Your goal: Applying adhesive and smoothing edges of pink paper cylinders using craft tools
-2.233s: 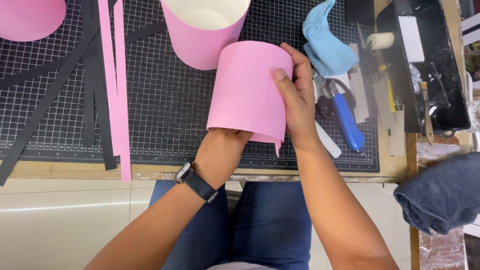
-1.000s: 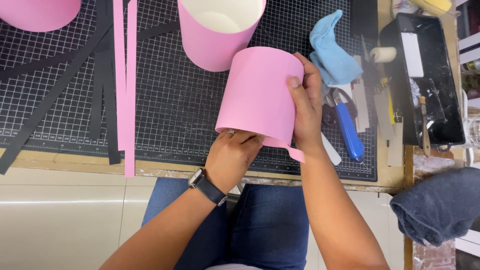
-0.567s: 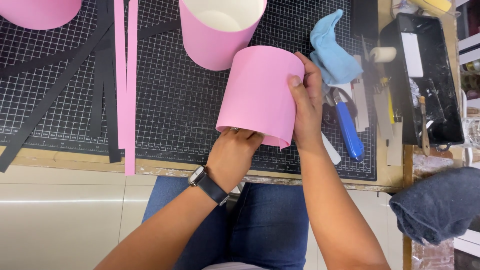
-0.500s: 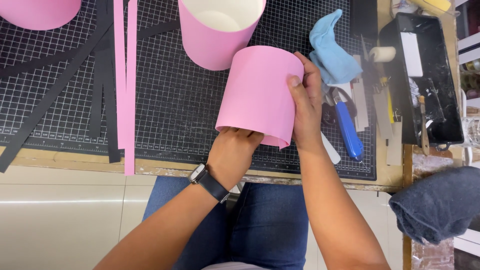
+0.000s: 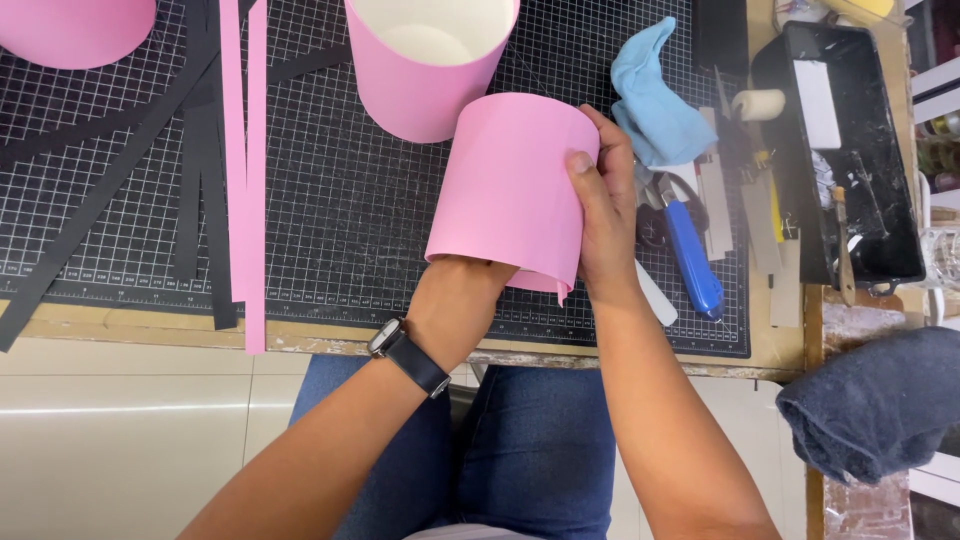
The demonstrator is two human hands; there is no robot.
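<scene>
My right hand [image 5: 605, 215] grips the pink tube [image 5: 515, 190], which points up toward the pink cup [image 5: 425, 75]. My left hand [image 5: 462, 295] is inside it, so I cannot tell its grip.

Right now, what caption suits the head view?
Left hand inside a pink paper cylinder, right hand pressing its seam, over a gridded cutting mat.

Pink paper cylinder [image 5: 510, 190] (tilted, open-ended) above mat edge

Workbench [image 5: 780, 352] — black cutting mat [image 5: 340, 210] lies flat.
</scene>
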